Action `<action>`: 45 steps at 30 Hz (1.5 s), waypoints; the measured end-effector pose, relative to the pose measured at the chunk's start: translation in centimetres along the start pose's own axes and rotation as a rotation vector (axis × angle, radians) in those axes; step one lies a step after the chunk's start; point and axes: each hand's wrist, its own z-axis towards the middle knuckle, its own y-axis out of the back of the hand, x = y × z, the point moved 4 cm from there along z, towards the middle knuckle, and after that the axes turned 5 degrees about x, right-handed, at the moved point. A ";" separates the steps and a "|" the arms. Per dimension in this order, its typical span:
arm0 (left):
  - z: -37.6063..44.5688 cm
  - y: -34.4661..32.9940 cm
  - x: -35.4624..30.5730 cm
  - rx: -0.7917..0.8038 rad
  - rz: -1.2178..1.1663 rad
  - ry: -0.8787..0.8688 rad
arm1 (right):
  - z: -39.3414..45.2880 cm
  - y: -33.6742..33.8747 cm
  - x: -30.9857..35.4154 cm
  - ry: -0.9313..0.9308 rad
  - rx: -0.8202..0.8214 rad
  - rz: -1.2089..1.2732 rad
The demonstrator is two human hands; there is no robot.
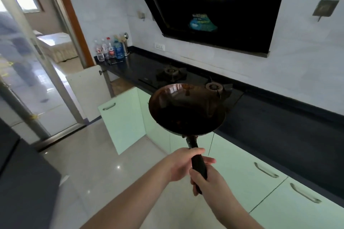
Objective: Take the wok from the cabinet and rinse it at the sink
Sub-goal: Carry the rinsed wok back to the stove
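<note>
A dark wok (187,109) with a black handle hangs in the air in front of the counter, bowl facing up, with brown stains near its far rim. My left hand (181,163) wraps the upper part of the handle. My right hand (204,180) grips the handle's lower end just below it. A pale green cabinet door (122,121) stands swung open to the left of the wok. No sink is in view.
A black countertop (279,122) with a two-burner gas hob (172,73) runs along the right wall under a black range hood (214,5). Bottles (109,50) stand at the counter's far end. Closed green cabinets (260,178) lie below. A glass doorway (28,61) opens at the left.
</note>
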 end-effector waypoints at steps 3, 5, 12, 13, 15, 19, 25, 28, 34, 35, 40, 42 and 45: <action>-0.2 2.9 -1.4 -0.039 -0.025 -0.027 | 2.4 -1.5 1.5 0.012 0.045 0.013; -0.1 4.8 -2.6 -0.068 -0.041 -0.048 | 4.4 -2.3 2.5 0.022 0.071 0.018; 1.4 12.0 -7.8 -0.159 -0.033 -0.033 | 12.6 -4.2 7.0 0.088 0.137 -0.020; 1.6 12.9 -8.7 -0.172 -0.034 -0.030 | 14.0 -4.4 7.7 0.095 0.145 -0.023; 2.2 14.7 -10.5 -0.199 -0.056 -0.038 | 16.6 -4.9 8.9 0.104 0.157 -0.024; 3.6 18.5 -13.1 -0.251 -0.116 -0.064 | 21.2 -5.7 11.2 0.111 0.201 -0.011; 5.2 23.9 -16.0 -0.327 -0.151 -0.124 | 27.1 -7.3 14.0 0.116 0.252 -0.006; 5.5 26.2 -17.2 -0.343 -0.108 -0.133 | 29.4 -8.3 15.0 0.124 0.268 -0.034; 5.8 32.0 -18.9 -0.382 -0.155 -0.158 | 34.5 -12.1 16.9 0.168 0.280 -0.065; 5.8 33.1 -19.3 -0.384 -0.164 -0.161 | 35.5 -12.9 17.2 0.173 0.285 -0.061; 6.2 40.3 -21.0 -0.378 -0.180 -0.160 | 40.8 -17.4 18.8 0.172 0.284 -0.093; 6.5 43.8 -21.6 -0.360 -0.173 -0.158 | 43.2 -19.5 19.7 0.161 0.271 -0.105; 6.4 48.8 -23.1 -0.329 -0.196 -0.151 | 46.6 -23.0 21.6 0.145 0.249 -0.099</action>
